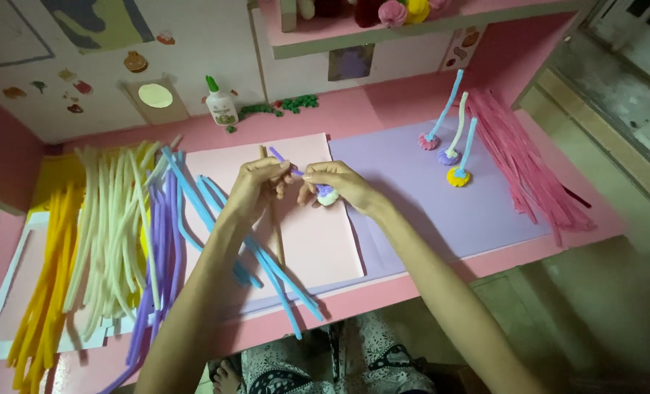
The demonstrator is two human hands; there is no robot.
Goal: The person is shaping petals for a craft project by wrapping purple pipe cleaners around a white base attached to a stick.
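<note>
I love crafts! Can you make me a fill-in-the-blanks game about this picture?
1. The glue bottle at the back has a ____ cap.
2. The three finished swirls lie on the ____ sheet of paper.
3. The pile of sticks farthest to the left is ____.
4. The left hand and right hand work over the ____ sheet.

Missing words: green; purple; yellow; pink

We see a purple pipe cleaner (281,157) pinched between our left hand (255,186) and right hand (339,182), slanting up to the left above the pale pink paper sheet (325,241). Its lower end meets a small coiled white-and-lilac swirl (327,195) tucked under our right fingers, partly hidden.
</note>
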